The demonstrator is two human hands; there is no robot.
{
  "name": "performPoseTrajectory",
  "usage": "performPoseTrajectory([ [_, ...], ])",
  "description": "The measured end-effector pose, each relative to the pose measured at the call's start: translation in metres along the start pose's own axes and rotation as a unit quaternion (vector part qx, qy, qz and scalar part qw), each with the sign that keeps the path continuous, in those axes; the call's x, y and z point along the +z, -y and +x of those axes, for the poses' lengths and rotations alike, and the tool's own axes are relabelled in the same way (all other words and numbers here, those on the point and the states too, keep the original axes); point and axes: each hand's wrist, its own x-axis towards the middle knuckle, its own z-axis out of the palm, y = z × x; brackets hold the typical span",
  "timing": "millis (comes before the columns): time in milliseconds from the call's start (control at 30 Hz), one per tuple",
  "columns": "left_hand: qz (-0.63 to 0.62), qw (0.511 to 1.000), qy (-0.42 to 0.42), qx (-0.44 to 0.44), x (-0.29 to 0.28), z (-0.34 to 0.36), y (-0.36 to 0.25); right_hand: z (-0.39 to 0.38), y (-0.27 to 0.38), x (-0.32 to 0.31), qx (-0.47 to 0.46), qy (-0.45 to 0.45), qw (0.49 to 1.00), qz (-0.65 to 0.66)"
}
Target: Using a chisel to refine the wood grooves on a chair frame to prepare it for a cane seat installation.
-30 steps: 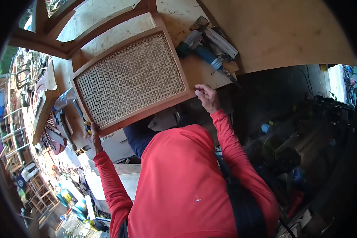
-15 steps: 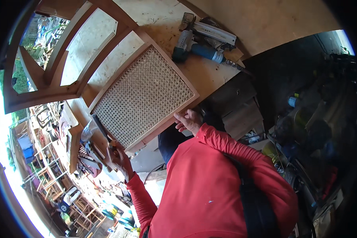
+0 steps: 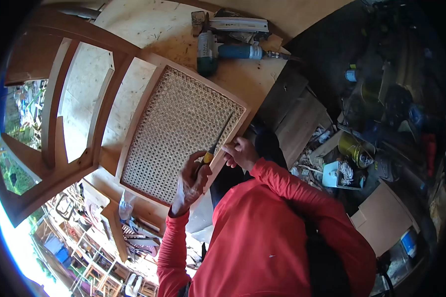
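Observation:
A wooden chair [image 3: 96,158] lies on the workbench with its cane-woven panel [image 3: 173,123] facing up. My left hand [image 3: 191,180] is wrapped round the yellow-and-black handle [image 3: 208,157] of a long dark tool, whose narrow blade lies along the panel's right side, over the weave. My right hand [image 3: 238,151] has curled fingers at the panel's frame [image 3: 237,121], gripping its right edge beside the tool. Some of those fingertips are hidden.
A drill-like power tool [image 3: 240,51] and a hammer [image 3: 199,22] rest on the workbench [image 3: 148,24]. Offcuts, cans and a white container [image 3: 334,173] clutter the dark floor at right. Stacked wooden frames and other clutter [image 3: 99,262] fill the lower left.
My left hand has brought the dark tool from the panel's left side across to its right side. My right hand has moved down along the frame. The view has turned, shifting the chair.

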Motion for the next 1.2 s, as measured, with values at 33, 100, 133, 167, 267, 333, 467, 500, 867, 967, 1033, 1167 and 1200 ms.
performPoseTrajectory([
  [33, -0.005, 1.000, 0.010, 0.021, -0.001, 0.006, 0.003, -0.002, -0.001, 0.004, -0.022, -0.020, 1.000, 0.003],
  [100, 0.000, 0.998, 0.036, 0.048, -0.005, 0.020, 0.007, 0.014, -0.043, 0.013, -0.139, -0.130, 0.982, -0.017],
  [133, 0.015, 0.997, 0.045, 0.060, -0.006, 0.024, 0.010, 0.017, -0.061, 0.019, -0.241, -0.223, 0.943, -0.052],
  [167, 0.029, 0.996, 0.050, 0.071, -0.008, 0.027, 0.014, 0.014, -0.065, 0.028, -0.243, -0.229, 0.941, -0.046],
  [267, 0.030, 0.996, 0.050, 0.071, -0.008, 0.032, 0.017, -0.001, -0.061, 0.058, -0.207, -0.280, 0.936, -0.045],
  [333, 0.027, 0.996, 0.047, 0.069, -0.006, 0.032, 0.017, 0.003, -0.063, 0.059, -0.185, -0.330, 0.924, -0.049],
  [467, 0.041, 0.996, 0.046, 0.064, -0.008, 0.032, 0.016, 0.015, -0.067, 0.046, -0.096, -0.286, 0.953, 0.012],
  [500, 0.054, 0.995, 0.051, 0.072, -0.007, 0.031, 0.014, 0.019, -0.074, 0.043, -0.091, -0.229, 0.968, 0.048],
  [867, 0.062, 0.995, 0.041, 0.066, 0.001, 0.038, 0.018, 0.017, -0.057, 0.038, -0.159, -0.126, 0.976, 0.076],
  [967, 0.069, 0.994, 0.044, 0.076, 0.000, 0.042, 0.024, 0.015, -0.055, 0.041, -0.138, -0.167, 0.976, 0.017],
  [1033, 0.071, 0.993, 0.045, 0.085, 0.001, 0.044, 0.021, 0.020, -0.060, 0.041, -0.136, -0.191, 0.972, -0.006],
  [1167, 0.096, 0.991, 0.047, 0.085, -0.002, 0.044, 0.017, 0.018, -0.053, 0.039, -0.102, -0.180, 0.978, 0.012],
  [1200, 0.087, 0.992, 0.053, 0.080, -0.002, 0.045, 0.015, 0.017, -0.050, 0.038, -0.091, -0.185, 0.979, -0.007],
])
